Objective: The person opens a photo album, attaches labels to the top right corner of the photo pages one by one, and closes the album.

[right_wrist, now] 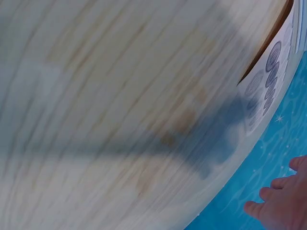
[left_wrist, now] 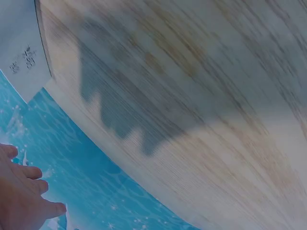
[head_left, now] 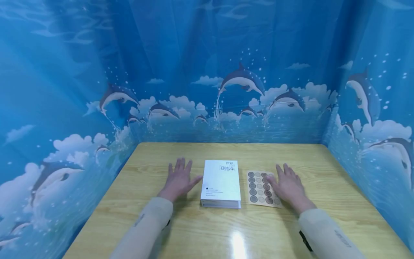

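A thick white box with dark lettering [head_left: 221, 181], perhaps a boxed book, lies in the middle of the table. Left of it my left hand [head_left: 180, 180] has its fingers spread, the thumb pointing toward the box's side. To the box's right is a tan sheet of round stickers [head_left: 257, 194], in dark and pale columns. My right hand [head_left: 290, 185] is at the sheet's right edge, fingers extended, its thumb over the sheet; whether it touches I cannot tell. Both hands hold nothing. In the left wrist view the box [left_wrist: 24, 52] shows at the upper left; in the right wrist view the sticker sheet [right_wrist: 268, 79] shows.
The wood-grain table [head_left: 210, 230] reflects a bright light near its front edge. A blue curtain with dolphins and clouds [head_left: 194, 72] encloses the back and both sides of the table.
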Tool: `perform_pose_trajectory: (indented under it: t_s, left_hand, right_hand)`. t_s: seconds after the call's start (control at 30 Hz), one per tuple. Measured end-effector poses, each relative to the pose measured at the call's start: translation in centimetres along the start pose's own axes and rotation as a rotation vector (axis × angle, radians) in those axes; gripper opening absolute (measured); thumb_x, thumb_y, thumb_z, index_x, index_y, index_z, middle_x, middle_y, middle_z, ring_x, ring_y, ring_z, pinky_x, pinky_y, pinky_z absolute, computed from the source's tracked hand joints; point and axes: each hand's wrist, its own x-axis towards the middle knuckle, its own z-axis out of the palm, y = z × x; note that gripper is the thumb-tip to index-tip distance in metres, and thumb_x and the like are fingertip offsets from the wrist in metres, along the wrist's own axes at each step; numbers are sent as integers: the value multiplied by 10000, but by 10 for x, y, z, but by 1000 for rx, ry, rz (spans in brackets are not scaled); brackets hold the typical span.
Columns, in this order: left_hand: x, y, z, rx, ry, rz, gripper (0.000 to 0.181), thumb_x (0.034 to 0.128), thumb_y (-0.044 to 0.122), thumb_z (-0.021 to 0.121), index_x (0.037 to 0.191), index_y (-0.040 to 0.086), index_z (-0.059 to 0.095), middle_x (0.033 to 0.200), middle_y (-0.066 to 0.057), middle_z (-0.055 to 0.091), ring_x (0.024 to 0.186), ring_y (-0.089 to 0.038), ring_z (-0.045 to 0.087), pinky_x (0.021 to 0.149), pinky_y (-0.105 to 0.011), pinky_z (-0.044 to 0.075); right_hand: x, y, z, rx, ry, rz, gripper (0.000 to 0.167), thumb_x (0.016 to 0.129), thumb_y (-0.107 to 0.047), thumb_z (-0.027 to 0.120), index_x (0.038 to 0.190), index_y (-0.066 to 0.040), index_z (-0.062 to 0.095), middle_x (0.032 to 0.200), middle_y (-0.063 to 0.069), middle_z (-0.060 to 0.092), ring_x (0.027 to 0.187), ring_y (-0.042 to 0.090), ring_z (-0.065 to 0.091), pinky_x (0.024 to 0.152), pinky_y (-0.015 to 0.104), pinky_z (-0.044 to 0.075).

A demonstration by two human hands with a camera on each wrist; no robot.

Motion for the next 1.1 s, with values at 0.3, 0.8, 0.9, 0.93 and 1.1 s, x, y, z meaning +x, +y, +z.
perform_pose_trajectory:
  t_s: [0.3,0.8,0.9,0.93,1.1]
  left_hand:
    - [-4,22,1,18,-24,60,941,924,754,357,1571,80,245,1627,-202,112,1501,-365,65,1187,-596,35]
    - [-15,53,8,-36,-35,130,1027,883,772,442,1551,13,261,1619,-217,164,1498,-354,121,1202,-535,117]
    - [-19,59,9,-65,-42,138,1038,869,769,478,1542,5,279,1615,-229,167,1494,-360,137,1200,-535,134]
    - [-20,61,10,-73,-49,137,1042,863,771,487,1543,9,280,1616,-227,161,1494,-358,136,1200,-529,137]
    - [-26,69,15,-127,-59,139,1044,833,750,564,1540,28,302,1615,-225,165,1492,-357,145,1203,-502,154]
  right_hand:
    - [1,-16,6,73,-21,14,904,998,-664,258,1537,60,202,1568,359,75,1415,560,115,1141,667,113]
    - [1,-44,14,225,-25,-10,819,1038,-571,297,1497,107,271,1531,344,260,1430,509,181,1151,636,150]
    - [2,-52,17,266,-32,-1,792,1044,-546,315,1498,102,274,1534,348,249,1422,516,197,1153,627,163]
    - [2,-54,18,286,-38,7,777,1047,-533,322,1503,93,273,1539,342,248,1422,510,203,1156,618,168]
    - [0,-65,20,399,-57,31,713,1055,-481,357,1501,72,297,1528,329,286,1404,500,263,1150,607,214]
